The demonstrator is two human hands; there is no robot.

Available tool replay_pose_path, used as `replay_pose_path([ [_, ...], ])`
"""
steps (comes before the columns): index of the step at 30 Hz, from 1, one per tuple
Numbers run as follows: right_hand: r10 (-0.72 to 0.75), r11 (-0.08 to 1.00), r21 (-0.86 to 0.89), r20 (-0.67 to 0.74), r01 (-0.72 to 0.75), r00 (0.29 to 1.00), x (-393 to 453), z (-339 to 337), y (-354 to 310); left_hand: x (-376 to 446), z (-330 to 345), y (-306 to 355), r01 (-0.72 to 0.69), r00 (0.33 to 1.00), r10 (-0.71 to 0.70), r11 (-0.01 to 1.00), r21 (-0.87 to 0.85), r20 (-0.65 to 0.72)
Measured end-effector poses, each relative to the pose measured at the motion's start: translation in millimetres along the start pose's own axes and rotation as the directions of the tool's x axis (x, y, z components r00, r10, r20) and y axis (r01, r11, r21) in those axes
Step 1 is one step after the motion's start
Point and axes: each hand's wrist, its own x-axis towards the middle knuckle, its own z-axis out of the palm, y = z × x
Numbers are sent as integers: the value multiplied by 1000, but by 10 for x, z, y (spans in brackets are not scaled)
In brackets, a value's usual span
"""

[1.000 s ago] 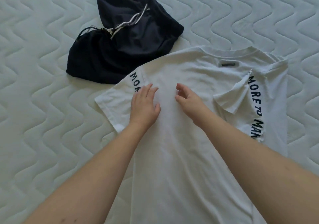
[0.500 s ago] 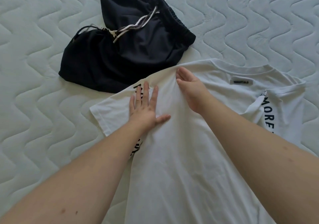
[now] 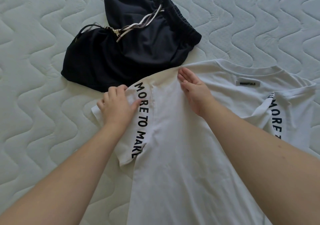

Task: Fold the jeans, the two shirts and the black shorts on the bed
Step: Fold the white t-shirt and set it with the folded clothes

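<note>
A white T-shirt (image 3: pixel 190 155) lies spread on the quilted mattress, collar away from me, with black lettering down both sleeve seams. My left hand (image 3: pixel 116 107) grips the left sleeve near its upper edge, fingers curled into the cloth. My right hand (image 3: pixel 194 89) lies flat with straight fingers on the shirt's left shoulder, just right of the lettered seam. The right sleeve (image 3: pixel 270 110) is partly folded over itself. The black shorts (image 3: pixel 131 51) lie crumpled beyond the shirt, white drawstrings loose across them. The shorts' near edge touches the shirt's shoulder.
The pale quilted mattress (image 3: pixel 38 86) stretches bare to the left and far right (image 3: pixel 259 25). A grey label (image 3: pixel 247 83) sits below the shirt's collar. No jeans or second shirt are in view.
My left hand slid left off the seam and curled into the sleeve cloth, uncovering the lettering. My right hand stays pressed on the shoulder. The view moved closer and leftward.
</note>
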Motion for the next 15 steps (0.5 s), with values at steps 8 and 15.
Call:
replay_pose_path([
  [8, 37, 999, 12, -21, -37, 999, -30, 33, -59, -125, -552, 311, 50, 962, 37, 950, -308, 270],
  [15, 79, 997, 7, 36, -80, 996, -85, -4, -205, -476, -745, 909, 28, 805, 311, 830, -557, 505],
])
